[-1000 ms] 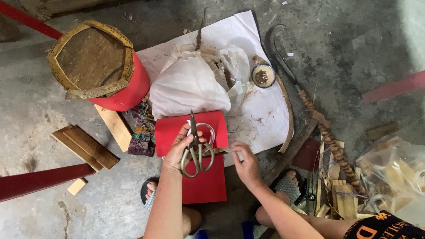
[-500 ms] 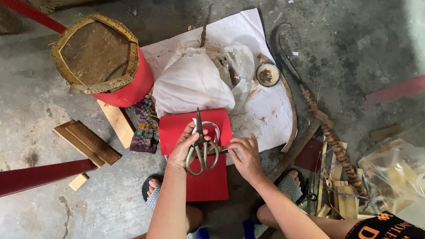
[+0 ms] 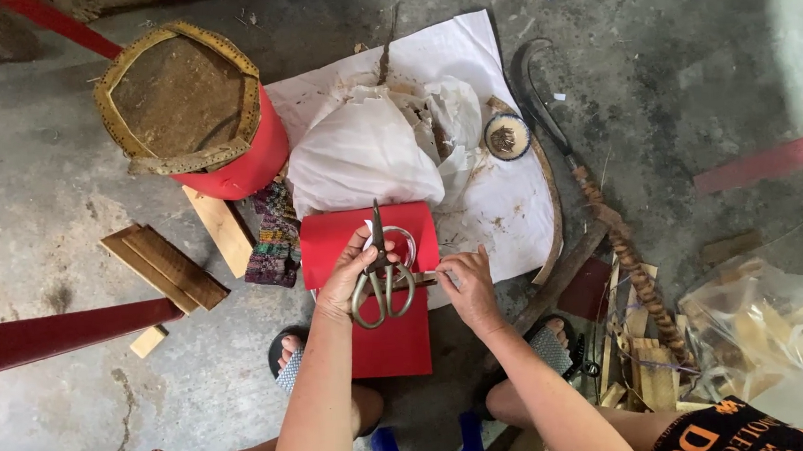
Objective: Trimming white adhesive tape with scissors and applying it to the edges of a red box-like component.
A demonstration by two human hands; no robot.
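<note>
A sheet of red paper (image 3: 372,336) lies on the concrete floor (image 3: 59,183), at the near edge of a white sheet (image 3: 503,199), under both hands. The left hand (image 3: 356,274) grips metal scissors (image 3: 381,276), blades pointing away. The right hand (image 3: 467,287), fingers bent, presses the paper's right edge.

Head cam, daylight, even and fairly bright. Brightest patch at upper right of concrete floor (image 3: 786,67), light approx. from that side. Soft shadows only, e.g. under red drum (image 3: 228,162). White paper sheet (image 3: 503,199) near blown out, little detail. Focus sharp centre; mild wide-angle stretch at edges. No motion blur.
</note>
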